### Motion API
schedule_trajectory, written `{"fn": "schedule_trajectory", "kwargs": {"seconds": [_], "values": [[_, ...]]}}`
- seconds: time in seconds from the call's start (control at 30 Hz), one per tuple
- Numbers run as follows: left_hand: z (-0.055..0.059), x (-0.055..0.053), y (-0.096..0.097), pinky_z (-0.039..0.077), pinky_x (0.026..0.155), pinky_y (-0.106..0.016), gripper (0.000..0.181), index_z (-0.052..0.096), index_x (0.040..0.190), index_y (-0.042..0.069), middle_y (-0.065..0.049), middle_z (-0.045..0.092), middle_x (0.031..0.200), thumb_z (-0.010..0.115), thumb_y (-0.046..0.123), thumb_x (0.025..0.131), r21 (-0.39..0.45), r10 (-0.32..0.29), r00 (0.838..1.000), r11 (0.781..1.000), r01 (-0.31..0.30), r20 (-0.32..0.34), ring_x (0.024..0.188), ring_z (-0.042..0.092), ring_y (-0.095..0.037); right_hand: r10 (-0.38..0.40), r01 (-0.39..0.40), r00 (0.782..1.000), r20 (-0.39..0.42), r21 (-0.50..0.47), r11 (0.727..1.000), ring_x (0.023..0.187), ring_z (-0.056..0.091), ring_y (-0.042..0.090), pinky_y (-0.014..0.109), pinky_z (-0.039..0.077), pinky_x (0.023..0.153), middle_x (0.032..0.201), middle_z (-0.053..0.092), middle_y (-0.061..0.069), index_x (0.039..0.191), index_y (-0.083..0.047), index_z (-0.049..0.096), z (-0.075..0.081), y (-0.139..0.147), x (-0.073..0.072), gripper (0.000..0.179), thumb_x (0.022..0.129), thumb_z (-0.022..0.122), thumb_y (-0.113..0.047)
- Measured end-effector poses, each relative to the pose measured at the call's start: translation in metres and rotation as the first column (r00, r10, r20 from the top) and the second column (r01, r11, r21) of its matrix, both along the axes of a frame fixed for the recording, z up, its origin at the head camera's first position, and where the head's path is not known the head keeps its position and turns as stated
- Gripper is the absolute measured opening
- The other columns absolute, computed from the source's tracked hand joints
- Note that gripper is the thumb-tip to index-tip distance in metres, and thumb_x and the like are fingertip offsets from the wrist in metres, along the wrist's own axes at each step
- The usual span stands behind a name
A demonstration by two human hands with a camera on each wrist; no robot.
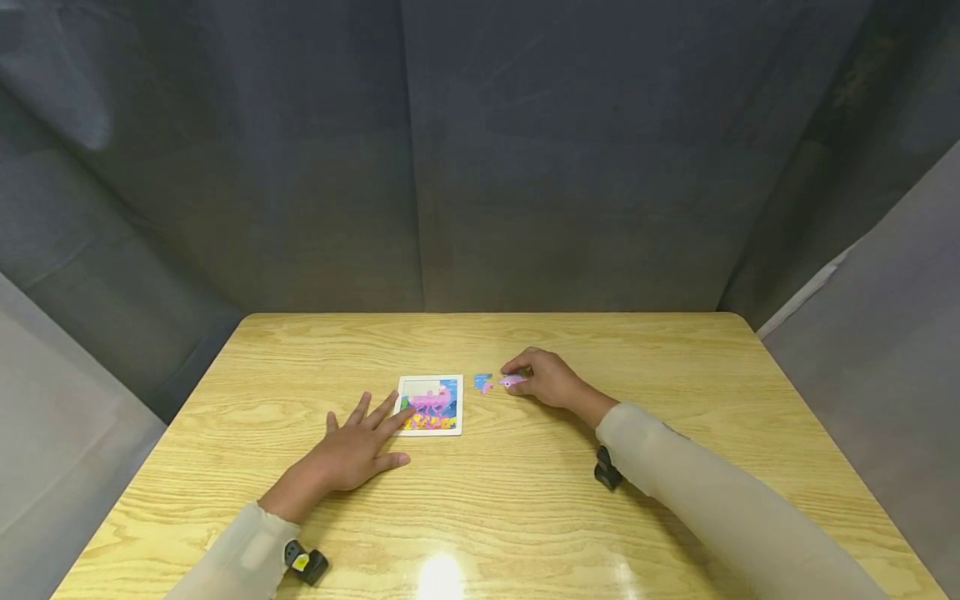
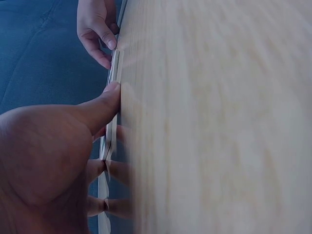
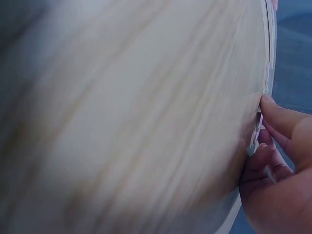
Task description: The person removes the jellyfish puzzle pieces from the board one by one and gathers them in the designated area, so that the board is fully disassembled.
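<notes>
A jigsaw puzzle in a white tray (image 1: 460,417) lies on the wooden table, showing a pink creature, blue water and yellow shapes; its upper left shows bare white. My left hand (image 1: 352,450) is spread flat, fingertips over the tray's left edge and the thumb on the wood below it. To the tray's right, my right hand (image 1: 553,382) pinches a pink puzzle piece (image 1: 513,380) with an eye printed on it, low at the tabletop. Between tray and hand lies a loose blue and pink puzzle piece (image 1: 482,382). In the right wrist view, thumb and fingers (image 3: 280,117) meet at the piece's edge.
The light wooden table (image 1: 510,517) has its far edge against a dark grey curtain (image 1: 570,167). Pale grey cloth panels stand at the left and right sides. Each wrist carries a small black camera, the left one (image 1: 306,562) near the table's front.
</notes>
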State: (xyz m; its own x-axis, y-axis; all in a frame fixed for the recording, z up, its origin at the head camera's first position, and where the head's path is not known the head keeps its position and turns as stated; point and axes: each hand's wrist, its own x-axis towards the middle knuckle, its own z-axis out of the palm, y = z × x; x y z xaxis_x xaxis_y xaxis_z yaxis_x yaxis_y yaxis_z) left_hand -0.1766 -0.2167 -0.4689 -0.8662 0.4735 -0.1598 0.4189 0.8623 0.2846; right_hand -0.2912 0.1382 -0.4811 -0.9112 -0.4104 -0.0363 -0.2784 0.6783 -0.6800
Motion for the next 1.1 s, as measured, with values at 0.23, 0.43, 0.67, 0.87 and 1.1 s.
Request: {"fn": "schedule_trajectory", "kwargs": {"seconds": [0.23,0.43,0.67,0.87,1.1], "values": [[0.001,0.000,0.000,0.006,0.102,-0.090,0.072,0.027,0.165,0.027,-0.012,0.011,0.173,0.054,0.053,0.104,0.008,0.010,1.000,1.000,-0.010,0.008,0.155,0.004,-0.052,0.017,-0.017,1.000,0.012,-0.013,1.000,0.119,0.061,0.027,0.046,0.048,0.105,0.124,0.067,0.005,0.124,-0.011,0.074,0.004,-0.002,0.000,0.035,0.090,0.081,-0.017],[0.000,0.000,-0.001,0.006,0.102,-0.090,0.072,0.026,0.165,0.028,-0.011,0.011,0.173,0.054,0.054,0.104,0.005,0.015,1.000,1.000,-0.015,0.007,0.155,0.004,-0.051,0.053,-0.054,0.999,-0.009,-0.056,0.997,0.115,0.062,0.028,0.046,0.050,0.103,0.119,0.069,0.008,0.124,-0.007,0.074,0.007,-0.009,0.000,0.035,0.090,0.081,-0.014],[0.000,0.000,-0.002,0.006,0.102,-0.090,0.073,0.026,0.165,0.027,-0.011,0.010,0.173,0.053,0.054,0.104,0.004,0.014,1.000,1.000,-0.014,0.008,0.155,0.003,-0.051,0.082,-0.084,0.996,-0.020,-0.073,0.994,0.110,0.062,0.025,0.044,0.051,0.097,0.120,0.069,0.007,0.125,-0.007,0.073,0.008,-0.023,-0.001,0.038,0.090,0.082,-0.018],[-0.001,-0.001,-0.002,0.006,0.102,-0.090,0.073,0.025,0.165,0.027,-0.011,0.010,0.173,0.053,0.054,0.104,-0.002,0.010,1.000,1.000,-0.010,0.004,0.155,0.004,-0.052,0.093,-0.091,0.996,0.013,-0.101,0.991,0.108,0.061,0.024,0.043,0.052,0.096,0.121,0.069,0.008,0.127,-0.008,0.073,0.011,-0.040,-0.002,0.037,0.091,0.081,-0.015],[-0.002,-0.001,-0.002,0.006,0.101,-0.091,0.074,0.024,0.166,0.028,-0.011,0.009,0.173,0.053,0.056,0.104,0.003,0.005,1.000,1.000,-0.005,0.004,0.155,0.003,-0.053,0.127,-0.124,0.991,0.028,-0.109,0.986,0.091,0.057,0.018,0.033,0.053,0.082,0.121,0.067,0.010,0.129,-0.009,0.072,0.014,-0.059,-0.002,0.040,0.091,0.081,-0.014]]}}
